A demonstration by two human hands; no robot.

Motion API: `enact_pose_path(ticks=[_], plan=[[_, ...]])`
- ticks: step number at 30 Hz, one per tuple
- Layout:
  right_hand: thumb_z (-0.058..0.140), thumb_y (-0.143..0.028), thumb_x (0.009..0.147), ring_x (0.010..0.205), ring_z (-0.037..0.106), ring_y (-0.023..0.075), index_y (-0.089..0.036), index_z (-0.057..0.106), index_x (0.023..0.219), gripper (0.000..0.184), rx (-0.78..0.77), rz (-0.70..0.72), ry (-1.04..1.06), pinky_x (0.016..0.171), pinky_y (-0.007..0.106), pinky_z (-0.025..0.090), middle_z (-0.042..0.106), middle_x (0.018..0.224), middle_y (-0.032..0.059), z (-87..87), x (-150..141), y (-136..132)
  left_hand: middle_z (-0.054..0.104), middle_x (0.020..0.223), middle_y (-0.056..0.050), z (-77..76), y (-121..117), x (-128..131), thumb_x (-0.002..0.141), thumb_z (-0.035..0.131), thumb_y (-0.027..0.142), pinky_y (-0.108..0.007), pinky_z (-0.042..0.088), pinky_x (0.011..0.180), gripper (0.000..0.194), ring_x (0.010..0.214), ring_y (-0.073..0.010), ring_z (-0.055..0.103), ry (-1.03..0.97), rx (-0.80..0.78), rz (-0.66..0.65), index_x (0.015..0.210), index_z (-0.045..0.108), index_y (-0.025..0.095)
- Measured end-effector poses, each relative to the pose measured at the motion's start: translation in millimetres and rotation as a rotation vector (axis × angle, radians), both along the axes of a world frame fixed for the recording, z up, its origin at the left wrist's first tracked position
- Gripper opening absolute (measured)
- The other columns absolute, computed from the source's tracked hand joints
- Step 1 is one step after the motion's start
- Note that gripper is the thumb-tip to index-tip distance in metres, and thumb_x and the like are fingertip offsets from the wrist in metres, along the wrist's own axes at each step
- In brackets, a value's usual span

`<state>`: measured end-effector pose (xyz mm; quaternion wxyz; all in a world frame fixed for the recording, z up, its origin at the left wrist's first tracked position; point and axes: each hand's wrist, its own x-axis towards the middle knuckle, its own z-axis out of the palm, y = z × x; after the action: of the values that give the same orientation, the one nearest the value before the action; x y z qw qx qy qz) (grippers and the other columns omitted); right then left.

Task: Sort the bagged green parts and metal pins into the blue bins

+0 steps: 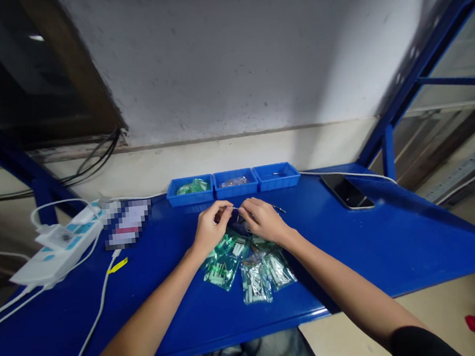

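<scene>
My left hand point(211, 229) and my right hand point(265, 218) meet above the blue table, thumbs and fingers pinched. A thin, light-coloured strand or rod point(235, 208) spans the small gap between the fingertips, an end in each hand; its kind is too small to make out. Beneath and in front of the hands lie several clear plastic packets of small parts, some greenish point(221, 272), others with whitish pieces point(256, 281). A dark item point(238, 222) shows between the hands, partly hidden. Just past my right hand lies a slim dark pen-like tool point(279, 208).
Three blue bins stand along the back: one with green packets point(193, 196), one with clear packets point(236, 190), one with a thin tool point(278, 183). A phone point(348, 191) lies right; a white power strip point(55, 254), cables and a yellow scrap point(118, 265) lie left.
</scene>
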<state>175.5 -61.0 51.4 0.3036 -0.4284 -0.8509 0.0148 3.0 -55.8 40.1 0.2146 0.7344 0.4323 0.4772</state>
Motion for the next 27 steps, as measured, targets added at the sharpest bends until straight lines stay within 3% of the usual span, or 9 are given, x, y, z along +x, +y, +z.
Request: enact_pose_path(ticks=[5,9,11,14,17,19,21,23,27], plan=[[0.04,-0.033,0.094,0.081,0.053,0.0188,-0.018,0.059,0.097,0.024,0.046,0.007,-0.024,0.072,0.029,0.037,0.061,0.084,0.0065,-3.2,0.4,2.8,0.061,0.062,0.0,1.4,-0.9,-1.1,0.089,0.043,0.041,-0.022,0.042,0.06,0.032,0.062,-0.0142,0.059,0.054,-0.025,0.065,0.069,0.056,0.018],[0.036,-0.03,0.094,0.078,0.051,0.0193,-0.019,0.061,0.089,0.028,0.151,-0.021,-0.06,0.071,0.031,0.037,0.059,0.079,0.0073,1.3,3.8,0.7,0.065,0.066,-0.003,-3.3,5.0,-2.1,0.091,0.034,0.046,-0.024,0.043,0.061,0.043,0.065,-0.0169,0.062,0.04,-0.097,0.028,0.069,0.058,0.018],[0.036,-0.029,0.094,0.076,0.051,0.0193,-0.019,0.061,0.087,0.028,0.216,-0.038,0.003,0.071,0.032,0.038,0.059,0.079,0.0079,8.7,9.7,-3.0,0.066,0.067,-0.004,-5.9,10.4,-2.2,0.093,0.028,0.048,-0.026,0.043,0.061,0.048,0.067,-0.0191,0.063,0.135,-0.157,0.023,0.072,0.06,0.02],[0.035,-0.029,0.093,0.075,0.051,0.0194,-0.02,0.059,0.082,0.028,0.373,-0.085,0.176,0.071,0.034,0.04,0.058,0.078,0.0084,23.3,25.0,-5.0,0.067,0.07,-0.004,-8.5,18.1,0.3,0.088,0.037,0.053,-0.027,0.039,0.058,0.042,0.068,-0.0216,0.063,0.402,-0.188,0.088,0.075,0.063,0.023],[0.031,-0.031,0.094,0.075,0.051,0.0202,-0.021,0.056,0.077,0.033,0.502,-0.287,0.307,0.072,0.036,0.041,0.057,0.074,0.0089,32.7,43.7,6.3,0.066,0.082,-0.005,-10.8,22.3,6.6,0.078,0.054,0.053,-0.028,0.038,0.057,0.032,0.068,-0.0216,0.061,0.599,-0.134,0.168,0.083,0.064,0.024],[0.033,-0.034,0.094,0.077,0.052,0.0217,-0.02,0.058,0.082,0.032,0.456,-0.487,0.292,0.074,0.036,0.04,0.058,0.076,0.0095,29.9,54.9,20.4,0.064,0.089,-0.006,-12.4,22.5,10.7,0.078,0.057,0.047,-0.028,0.039,0.06,0.026,0.073,-0.0217,0.061,0.654,-0.118,0.184,0.086,0.065,0.024],[0.04,-0.042,0.091,0.084,0.054,0.0247,-0.016,0.058,0.099,0.032,0.298,-0.589,0.222,0.076,0.037,0.041,0.062,0.084,0.0107,17.9,63.6,34.6,0.062,0.093,-0.006,-14.0,21.2,12.0,0.082,0.054,0.038,-0.03,0.041,0.064,0.019,0.079,-0.0225,0.06,0.673,-0.124,0.175,0.087,0.065,0.024],[0.042,-0.043,0.09,0.087,0.055,0.0252,-0.015,0.056,0.108,0.036,0.11,-0.55,0.181,0.078,0.036,0.042,0.064,0.084,0.0097,-0.1,69.2,45.4,0.062,0.093,-0.005,-15.9,19.4,9.2,0.085,0.05,0.03,-0.031,0.041,0.066,0.015,0.085,-0.0238,0.058,0.676,-0.128,0.159,0.084,0.064,0.024],[0.042,-0.042,0.091,0.096,0.058,0.0218,-0.018,0.062,0.103,0.033,-0.161,-0.292,0.163,0.088,0.034,0.041,0.065,0.099,0.007,-32.0,70.7,56.0,0.063,0.09,-0.006,-20.8,19.0,-3.3,0.086,0.046,0.023,-0.034,0.042,0.073,0.015,0.09,-0.0247,0.056,0.625,-0.1,0.107,0.08,0.061,0.022]])
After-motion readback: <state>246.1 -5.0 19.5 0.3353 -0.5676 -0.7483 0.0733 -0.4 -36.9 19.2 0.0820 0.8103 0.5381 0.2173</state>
